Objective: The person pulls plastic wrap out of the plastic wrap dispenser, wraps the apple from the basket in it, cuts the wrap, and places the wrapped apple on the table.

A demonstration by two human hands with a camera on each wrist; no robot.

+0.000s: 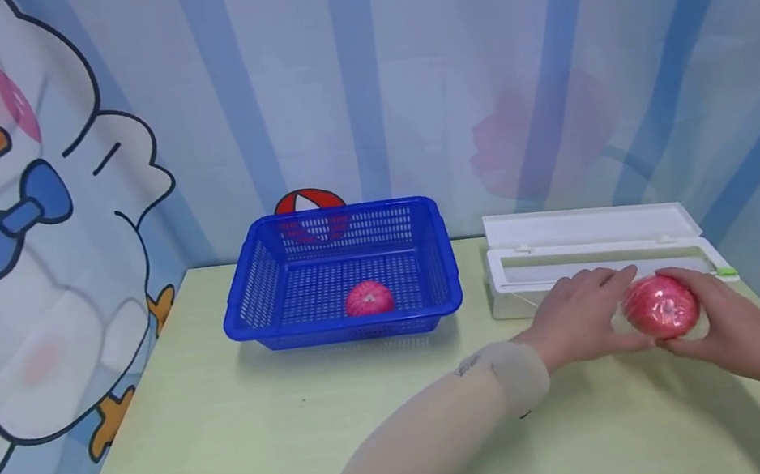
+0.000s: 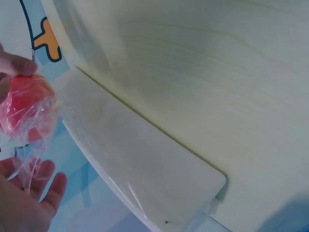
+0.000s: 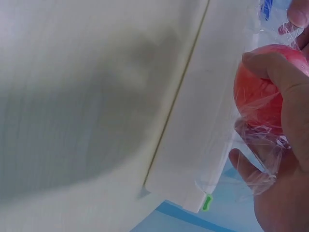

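Both hands are at a red apple (image 1: 659,306) wrapped in clear cling film (image 2: 34,154), held up over the right side of the table. My right hand (image 1: 732,323) grips it from the right, its thumb pressed on the red skin in the right wrist view. From the other side, my left hand (image 1: 576,318) holds the film, which draws into thin strands toward its fingers in the left wrist view. Right behind the hands lies a long white cling film dispenser (image 1: 507,300), its lid (image 1: 585,227) raised. Part of the box is hidden behind the hands.
A blue plastic basket (image 1: 446,260) stands at the back middle of the table (image 1: 233,439). Inside it sits another red apple (image 1: 369,298). Behind the table hangs a printed cloth (image 1: 433,98) with cartoon ducks. A green slider (image 1: 727,272) marks the dispenser's right end.
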